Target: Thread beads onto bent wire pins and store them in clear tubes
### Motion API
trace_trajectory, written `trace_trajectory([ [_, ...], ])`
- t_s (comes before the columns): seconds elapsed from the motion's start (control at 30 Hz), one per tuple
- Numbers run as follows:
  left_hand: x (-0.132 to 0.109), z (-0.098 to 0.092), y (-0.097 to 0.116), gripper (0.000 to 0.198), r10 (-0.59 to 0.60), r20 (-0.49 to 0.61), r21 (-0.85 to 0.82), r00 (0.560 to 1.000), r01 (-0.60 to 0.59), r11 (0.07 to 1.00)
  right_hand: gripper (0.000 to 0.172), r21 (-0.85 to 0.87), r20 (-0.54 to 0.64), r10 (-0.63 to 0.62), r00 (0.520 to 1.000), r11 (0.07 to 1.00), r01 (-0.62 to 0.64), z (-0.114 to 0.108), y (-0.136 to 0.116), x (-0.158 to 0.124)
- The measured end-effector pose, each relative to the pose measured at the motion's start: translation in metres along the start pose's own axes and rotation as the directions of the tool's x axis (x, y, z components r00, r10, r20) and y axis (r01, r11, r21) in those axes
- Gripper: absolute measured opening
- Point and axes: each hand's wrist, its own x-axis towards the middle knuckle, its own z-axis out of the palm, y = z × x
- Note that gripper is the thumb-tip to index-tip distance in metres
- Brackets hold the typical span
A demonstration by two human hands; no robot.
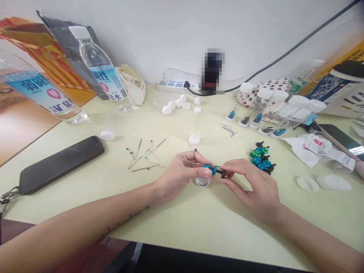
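Note:
Near the middle of the table, my left hand (180,172) pinches a small blue metal fitting (209,167) between thumb and fingers. Thin metal rods (187,161) extend leftward from that hand. My right hand (251,185) has thumb and fingertips closed on a black round-headed pin (222,173), which lines up with the blue fitting and seems to touch it. Just below the fitting is a round white cap (203,182), partly covered by my left hand. Several bent metal rods (146,157) with small coloured ends lie left of my hands. Blue, green and black fittings (260,157) are heaped to the right.
Clear tubes with white caps (264,94) lean at back right. Loose white caps (179,101) sit near a power strip (178,84). A phone (61,163) and water bottles (105,76) occupy the left. White discs (334,182) and crumpled paper (309,148) lie right.

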Motion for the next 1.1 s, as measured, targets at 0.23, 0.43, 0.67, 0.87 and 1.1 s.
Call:
trace_trajectory([
  [0.23,0.0001,-0.0008,0.0000,0.019,-0.001,0.009,0.002,1.000,0.001,1.000,0.024,-0.007,0.025,0.043,0.999,0.999,-0.043,-0.0003,0.0009,-0.0011],
  [0.43,0.0005,-0.0023,-0.0020,0.018,0.000,0.029,0.006,1.000,-0.001,1.000,0.019,-0.018,0.016,0.005,1.000,1.000,-0.005,-0.0013,0.0002,-0.0020],
  [0.67,0.0001,-0.0009,-0.0001,0.018,-0.004,0.018,-0.007,1.000,0.004,1.000,0.020,-0.039,0.026,0.058,0.998,0.998,-0.057,-0.0004,0.0000,-0.0002],
  [0.87,0.0000,-0.0015,-0.0010,0.019,-0.009,0.019,0.013,1.000,0.009,1.000,0.016,-0.056,0.016,0.021,1.000,0.998,-0.020,-0.0004,0.0005,-0.0008],
  [1.1,-0.0001,-0.0002,0.0001,0.018,-0.010,0.006,-0.004,1.000,0.010,1.000,0.020,-0.045,0.034,0.066,0.997,0.997,-0.064,-0.0015,-0.0009,-0.0001],
])
